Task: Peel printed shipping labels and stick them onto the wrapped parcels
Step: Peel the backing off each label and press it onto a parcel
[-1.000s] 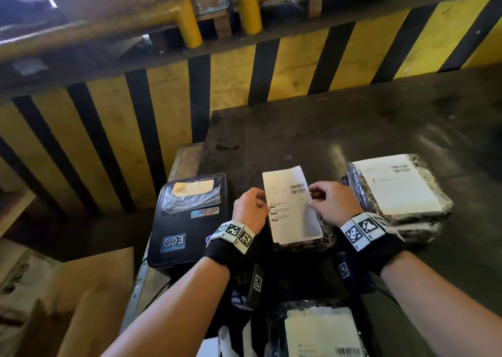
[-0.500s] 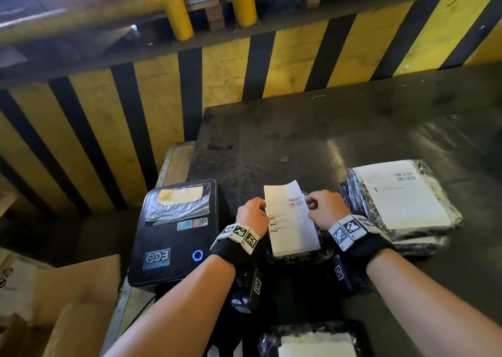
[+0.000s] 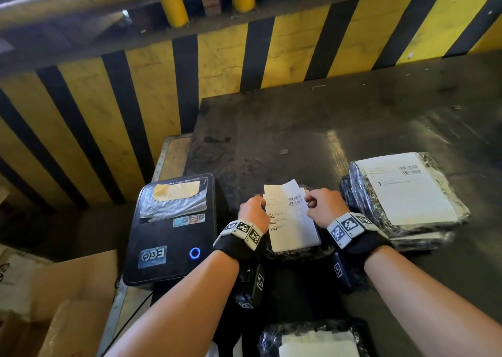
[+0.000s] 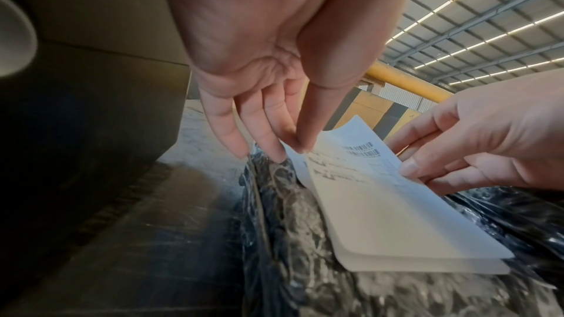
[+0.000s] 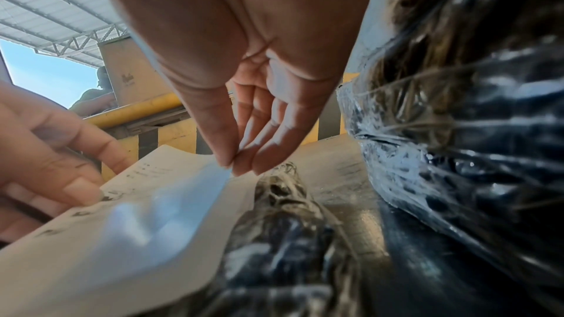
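Observation:
A white shipping label (image 3: 292, 218) with barcodes lies over a dark plastic-wrapped parcel (image 3: 296, 253) on the black table. My left hand (image 3: 254, 211) pinches the label's left edge (image 4: 300, 153) between thumb and fingers. My right hand (image 3: 322, 207) pinches its right edge (image 5: 225, 170). The label's far end curls upward, lifted off the parcel, and two paper layers show at its near corner (image 4: 427, 262). The parcel under the label is mostly hidden.
A black label printer (image 3: 173, 229) with a lit blue button stands left of my hands. A stack of wrapped parcels with a label on top (image 3: 404, 193) lies to the right. Another wrapped parcel (image 3: 315, 340) sits near me. Cardboard boxes (image 3: 68, 302) lie at lower left. A yellow-black striped barrier (image 3: 217, 66) runs behind.
Both hands keep hold of the label over the parcel. Its far end has bent and curled upward more. The head camera has tilted, shifting the scene.

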Available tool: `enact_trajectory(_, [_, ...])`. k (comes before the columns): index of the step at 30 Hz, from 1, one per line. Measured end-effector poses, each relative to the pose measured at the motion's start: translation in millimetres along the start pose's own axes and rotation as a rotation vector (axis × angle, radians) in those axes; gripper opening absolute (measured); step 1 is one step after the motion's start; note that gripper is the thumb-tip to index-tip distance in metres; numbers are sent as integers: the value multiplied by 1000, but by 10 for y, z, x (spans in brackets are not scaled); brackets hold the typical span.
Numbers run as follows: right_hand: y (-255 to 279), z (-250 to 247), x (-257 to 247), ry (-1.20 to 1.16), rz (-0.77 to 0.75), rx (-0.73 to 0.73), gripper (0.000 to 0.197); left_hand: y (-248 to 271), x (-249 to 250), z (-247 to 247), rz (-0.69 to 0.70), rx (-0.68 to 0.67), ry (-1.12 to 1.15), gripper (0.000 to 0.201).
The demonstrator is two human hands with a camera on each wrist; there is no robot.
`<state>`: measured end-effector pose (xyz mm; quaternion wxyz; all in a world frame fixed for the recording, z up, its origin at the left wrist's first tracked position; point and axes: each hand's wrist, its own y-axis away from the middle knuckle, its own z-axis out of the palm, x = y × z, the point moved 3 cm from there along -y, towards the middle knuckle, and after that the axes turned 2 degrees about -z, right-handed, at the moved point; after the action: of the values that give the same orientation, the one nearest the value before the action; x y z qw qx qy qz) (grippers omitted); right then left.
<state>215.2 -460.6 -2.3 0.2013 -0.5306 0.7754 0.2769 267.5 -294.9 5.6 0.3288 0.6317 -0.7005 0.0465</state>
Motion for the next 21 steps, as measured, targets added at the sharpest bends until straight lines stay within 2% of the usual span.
enact_trajectory(13, [-62,109,105,-9,1,21,27,11,-16,54,-22,-26,43,19])
enact_trajectory(17, [-43,180,107,8,-17,67,24,41,-42,81,-41,-1,55,22])
enact_trajectory(21, [13,185,108,121,22,116,42,90,-42,121,25,73,-75,42])
